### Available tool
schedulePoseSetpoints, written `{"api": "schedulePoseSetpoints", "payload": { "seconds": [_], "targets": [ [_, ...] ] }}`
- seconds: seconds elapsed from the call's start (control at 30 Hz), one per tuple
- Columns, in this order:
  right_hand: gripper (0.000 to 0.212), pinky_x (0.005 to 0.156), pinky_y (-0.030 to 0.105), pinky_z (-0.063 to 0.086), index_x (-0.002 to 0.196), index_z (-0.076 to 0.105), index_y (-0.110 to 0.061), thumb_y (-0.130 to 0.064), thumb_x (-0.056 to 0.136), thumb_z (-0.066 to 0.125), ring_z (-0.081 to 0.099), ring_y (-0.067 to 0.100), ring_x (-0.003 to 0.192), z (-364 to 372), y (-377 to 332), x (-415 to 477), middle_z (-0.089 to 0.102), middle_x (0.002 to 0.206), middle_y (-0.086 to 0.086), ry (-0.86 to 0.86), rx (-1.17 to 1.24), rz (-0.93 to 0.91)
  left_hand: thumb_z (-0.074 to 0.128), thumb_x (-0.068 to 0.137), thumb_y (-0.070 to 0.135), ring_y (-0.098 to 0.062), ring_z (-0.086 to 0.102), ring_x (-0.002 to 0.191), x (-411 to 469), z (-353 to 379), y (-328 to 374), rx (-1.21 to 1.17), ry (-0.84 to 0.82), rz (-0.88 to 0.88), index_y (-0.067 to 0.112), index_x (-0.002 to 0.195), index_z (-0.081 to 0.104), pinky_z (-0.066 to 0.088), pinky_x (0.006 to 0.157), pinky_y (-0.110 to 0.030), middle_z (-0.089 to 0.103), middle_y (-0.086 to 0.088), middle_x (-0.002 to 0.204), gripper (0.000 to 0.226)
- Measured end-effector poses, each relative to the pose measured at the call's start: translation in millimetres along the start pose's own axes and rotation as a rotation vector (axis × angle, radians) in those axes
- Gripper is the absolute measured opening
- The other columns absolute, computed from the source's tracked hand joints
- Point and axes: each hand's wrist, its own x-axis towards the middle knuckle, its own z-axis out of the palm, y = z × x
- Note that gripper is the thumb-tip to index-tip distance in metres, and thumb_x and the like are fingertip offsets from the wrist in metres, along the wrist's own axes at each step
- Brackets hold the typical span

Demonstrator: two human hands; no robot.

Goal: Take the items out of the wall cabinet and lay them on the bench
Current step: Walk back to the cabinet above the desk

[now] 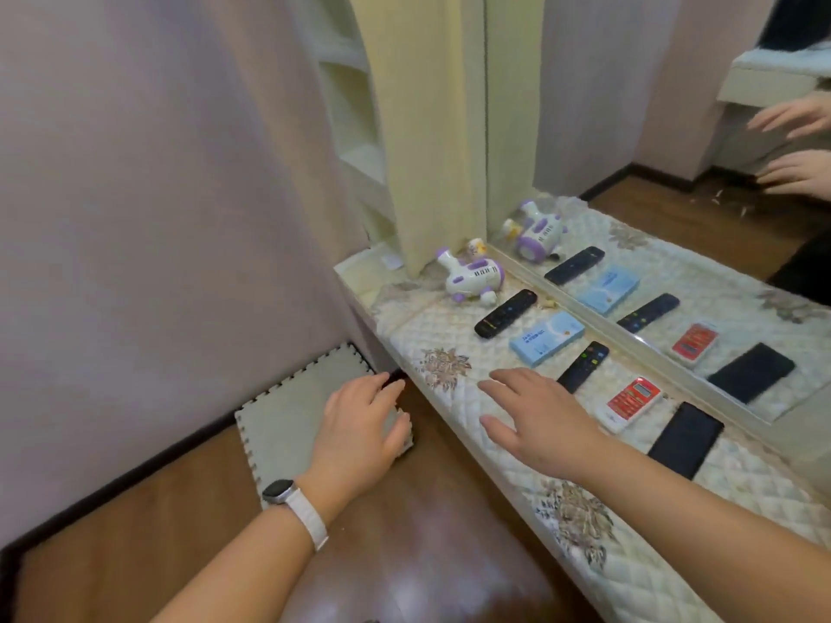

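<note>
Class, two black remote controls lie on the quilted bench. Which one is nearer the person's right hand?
The remote with coloured buttons, between the blue box and the red-and-white device; it lies just beyond the right hand. The other remote lies by the toy.

Purple-white toy (472, 275), two black remotes (505, 313), blue box (547, 338), red-white device (633, 403), black phone (685, 439), flat in a row on quilted bench (449, 335)

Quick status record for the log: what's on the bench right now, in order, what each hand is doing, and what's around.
bench: quilted cover, runs along a mirror
items, far to near: toy plane; black remote; blue box; second remote; red and white device; black phone
left hand: open, empty, over the foam mat on the floor
right hand: open, empty, spread above the bench, beside the second remote
cabinet shelves: pale, only partly in view, contents not visible
</note>
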Motion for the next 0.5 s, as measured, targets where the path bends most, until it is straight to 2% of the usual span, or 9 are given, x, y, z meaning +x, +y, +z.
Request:
{"api": "schedulePoseSetpoints", "payload": {
  "seconds": [0.07,0.2,0.37,0.5],
  "targets": [
    [0.051,0.093,0.038,0.047,0.130,0.056,-0.022,-0.052,0.093,0.039,0.055,0.023,0.117,-3,-32,18,0.060,0.129,0.001,-0.011,-0.033,-0.091,0.046,0.090,0.042,-0.025,0.056,0.117,-16,-9,-27,0.013,0.021,-0.018,0.019,0.127,0.062,0.042,0.099,-0.041,0.062,-0.004,0.127,0.047],
    [0.051,0.099,0.037,0.042,0.133,0.052,-0.024,-0.053,0.094,0.037,0.050,0.020,0.123,-1,-106,58,0.057,0.133,-0.002,-0.015,-0.066,-0.214,0.052,0.089,0.041,-0.026,0.056,0.118,-50,-30,-88,0.023,0.060,-0.081,0.020,0.127,0.061,0.044,0.098,-0.043,0.061,-0.004,0.127,0.045],
    [0.049,0.093,0.036,0.045,0.128,0.056,-0.023,-0.052,0.093,0.040,0.052,0.020,0.118,15,-217,107,0.059,0.125,-0.003,-0.010,-0.100,-0.363,0.053,0.088,0.042,-0.027,0.058,0.115,-108,-65,-176,0.035,0.155,-0.160,0.020,0.124,0.064,0.046,0.095,-0.042,0.064,-0.005,0.123,0.043],
    [0.049,0.091,0.039,0.047,0.129,0.055,-0.022,-0.052,0.092,0.041,0.053,0.023,0.117,36,-307,145,0.059,0.124,-0.001,0.006,-0.116,-0.487,0.052,0.088,0.040,-0.026,0.057,0.117,-153,-95,-250,0.049,0.213,-0.230,0.020,0.120,0.064,0.043,0.100,-0.041,0.064,-0.003,0.123,0.040]
  ]
}}
